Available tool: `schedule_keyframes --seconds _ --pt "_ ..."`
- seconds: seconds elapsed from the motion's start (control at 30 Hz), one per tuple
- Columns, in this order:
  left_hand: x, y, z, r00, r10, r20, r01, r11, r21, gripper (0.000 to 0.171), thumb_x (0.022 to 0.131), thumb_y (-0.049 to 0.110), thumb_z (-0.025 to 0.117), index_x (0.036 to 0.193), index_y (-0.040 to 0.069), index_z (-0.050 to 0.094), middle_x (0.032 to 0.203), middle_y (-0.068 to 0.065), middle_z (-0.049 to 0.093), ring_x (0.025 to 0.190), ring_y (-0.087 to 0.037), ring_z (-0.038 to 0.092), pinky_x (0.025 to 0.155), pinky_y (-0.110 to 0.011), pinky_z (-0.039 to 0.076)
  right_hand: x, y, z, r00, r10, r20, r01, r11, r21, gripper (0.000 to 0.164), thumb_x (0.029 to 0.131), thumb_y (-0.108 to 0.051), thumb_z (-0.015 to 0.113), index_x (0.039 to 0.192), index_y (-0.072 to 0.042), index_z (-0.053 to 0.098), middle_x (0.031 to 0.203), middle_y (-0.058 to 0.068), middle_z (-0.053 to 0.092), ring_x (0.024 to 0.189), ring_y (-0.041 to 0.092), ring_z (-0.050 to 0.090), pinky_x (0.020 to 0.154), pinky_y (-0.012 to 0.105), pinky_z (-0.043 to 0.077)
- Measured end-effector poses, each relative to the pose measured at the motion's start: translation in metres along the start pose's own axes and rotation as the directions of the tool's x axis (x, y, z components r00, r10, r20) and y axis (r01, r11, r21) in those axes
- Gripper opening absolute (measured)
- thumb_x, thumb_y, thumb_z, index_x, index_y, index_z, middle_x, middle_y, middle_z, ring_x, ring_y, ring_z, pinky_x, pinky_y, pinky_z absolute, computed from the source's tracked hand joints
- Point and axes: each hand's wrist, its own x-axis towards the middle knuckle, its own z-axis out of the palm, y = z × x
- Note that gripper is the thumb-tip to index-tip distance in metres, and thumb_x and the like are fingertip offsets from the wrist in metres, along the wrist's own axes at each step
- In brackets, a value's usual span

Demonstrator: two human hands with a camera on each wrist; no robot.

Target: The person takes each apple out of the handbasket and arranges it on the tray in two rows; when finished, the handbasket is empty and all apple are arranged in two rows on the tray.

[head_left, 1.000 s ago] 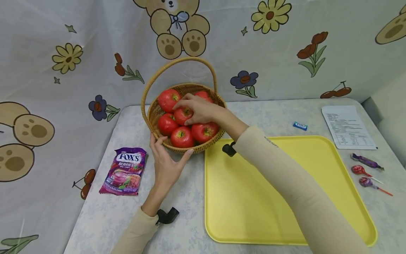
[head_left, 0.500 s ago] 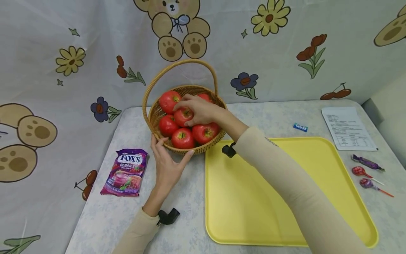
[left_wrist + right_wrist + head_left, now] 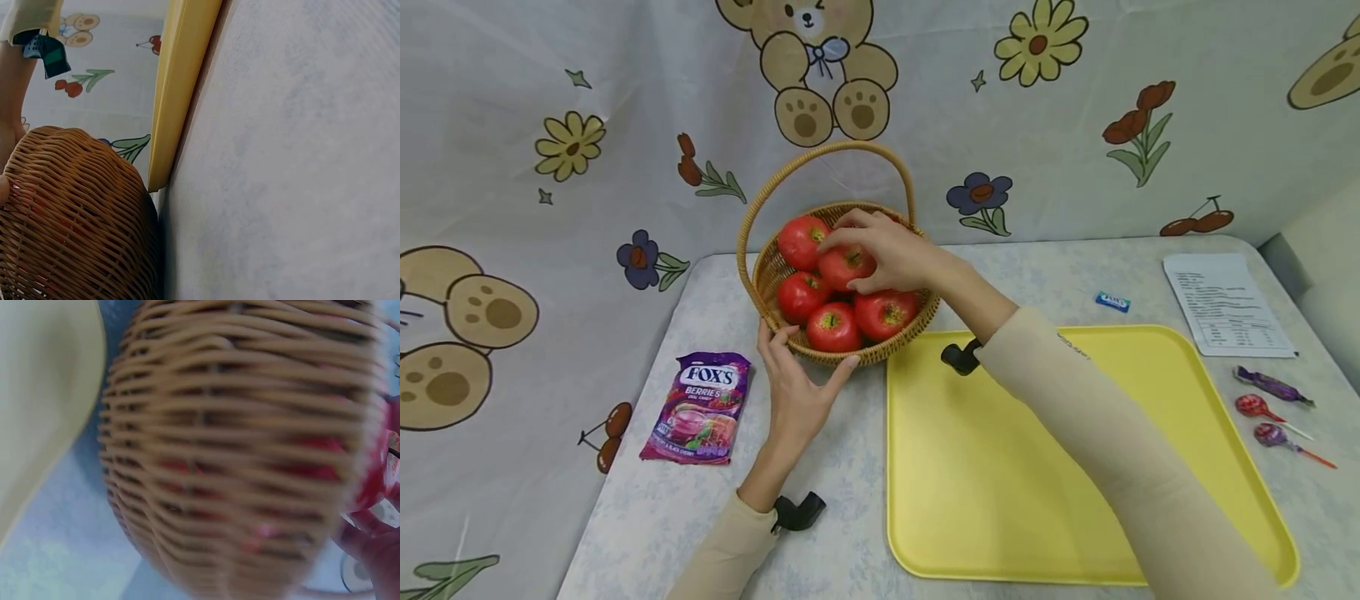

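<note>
Basket [image 3: 880,352], tray [image 3: 1000,475] (yellow) on table [image 3: 842,475]

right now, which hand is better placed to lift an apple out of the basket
The right hand, most likely: it curls round a red apple, and the yellow tray lies on that side. The left hand touches the near rim of the basket, so seems better placed to steady it.

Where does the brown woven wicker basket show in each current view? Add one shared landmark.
Head: brown woven wicker basket, slightly above and left of centre.
Left wrist: lower left, cut off by the frame.
Right wrist: large, across the middle, blurred.
Shared landmark: yellow rectangular tray; head lower right, left wrist upper middle, right wrist left edge.
</note>
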Motion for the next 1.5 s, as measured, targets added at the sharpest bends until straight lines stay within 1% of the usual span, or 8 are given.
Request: schedule_keyframes --seconds 0.17,0.27,0.5,0.7,0.87,1.07,1.3,1.5 --pt "-0.001 -0.001 0.000 1.000 -0.003 -0.012 0.003 1.000 -0.008 0.082 0.079 0.046 0.079 0.129 0.002 0.031 0.162 -0.014 0.000 0.151 -0.029 -0.003 0.115 -0.062 0.019 -0.015 -0.005 -0.019 0.997 -0.038 -0.061 0.038 0.999 -0.004 0.051 0.081 -0.019 0.078 0.129 -0.022 0.061 0.134 0.008 0.050 0.123 0.026 0.046 0.098 0.044 0.043" --pt "-0.002 -0.001 0.000 1.000 -0.001 -0.011 0.001 1.000 -0.008 0.082 0.079 0.046 0.079 0.129 0.002 0.031 0.162 -0.014 0.000 0.151 -0.031 -0.003 0.114 -0.063 0.019 -0.028 -0.008 -0.028 0.995 -0.051 -0.083 0.051 0.999 -0.002 0.050 0.080 -0.019 0.079 0.127 -0.023 0.062 0.133 0.007 0.050 0.122 0.025 0.046 0.096 0.042 0.044" --pt "-0.003 -0.002 0.001 1.000 0.006 0.008 -0.006 1.000 -0.009 0.084 0.078 0.044 0.080 0.130 0.000 0.031 0.162 -0.015 -0.002 0.151 -0.034 -0.004 0.113 -0.065 0.019 -0.070 -0.017 -0.044 0.992 -0.058 -0.108 0.058 0.998 -0.004 0.052 0.079 -0.018 0.081 0.127 -0.023 0.063 0.134 0.011 0.050 0.120 0.026 0.047 0.089 0.042 0.048" --pt "-0.001 -0.001 0.001 1.000 0.019 0.013 -0.019 1.000 0.000 0.083 0.079 0.045 0.080 0.129 0.001 0.030 0.162 -0.016 -0.002 0.151 -0.034 -0.003 0.113 -0.064 0.020 -0.112 -0.020 -0.048 0.993 -0.039 -0.108 0.038 0.999 -0.007 0.056 0.077 -0.017 0.083 0.128 -0.023 0.062 0.136 0.011 0.049 0.119 0.024 0.048 0.084 0.041 0.052" --pt "0.001 0.001 0.001 0.999 0.029 0.016 -0.029 1.000 0.003 0.084 0.078 0.045 0.080 0.129 0.001 0.030 0.162 -0.017 -0.002 0.151 -0.034 -0.003 0.113 -0.064 0.021 -0.147 -0.019 -0.039 0.998 0.006 -0.069 -0.005 1.000 0.010 0.059 0.075 -0.015 0.084 0.129 -0.024 0.061 0.136 0.009 0.049 0.119 0.025 0.047 0.080 0.039 0.054" --pt "0.002 0.001 0.001 1.000 0.023 0.006 -0.023 1.000 0.008 0.082 0.079 0.046 0.079 0.129 0.001 0.031 0.161 -0.017 -0.002 0.151 -0.035 -0.002 0.114 -0.063 0.020 -0.175 -0.010 -0.016 0.994 0.093 0.051 -0.097 0.991 0.091 0.058 0.078 -0.016 0.082 0.130 -0.026 0.060 0.137 0.006 0.049 0.121 0.024 0.046 0.083 0.038 0.055" --pt "0.000 0.001 0.000 1.000 0.010 -0.006 -0.010 1.000 -0.010 0.082 0.079 0.044 0.079 0.129 0.001 0.031 0.162 -0.017 -0.003 0.151 -0.035 -0.002 0.113 -0.064 0.020 -0.187 0.007 0.017 0.979 0.123 0.162 -0.152 0.972 0.181 0.052 0.080 -0.018 0.081 0.128 -0.023 0.062 0.131 0.000 0.053 0.119 0.019 0.050 0.092 0.037 0.052" --pt "0.000 0.000 0.001 1.000 0.019 -0.014 -0.019 1.000 -0.017 0.082 0.078 0.044 0.080 0.129 0.002 0.031 0.162 -0.016 -0.002 0.151 -0.035 -0.002 0.113 -0.064 0.019 -0.190 0.018 0.030 0.968 0.137 0.211 -0.181 0.961 0.208 0.051 0.081 -0.020 0.080 0.128 -0.023 0.061 0.128 -0.002 0.054 0.116 0.016 0.052 0.094 0.037 0.050"
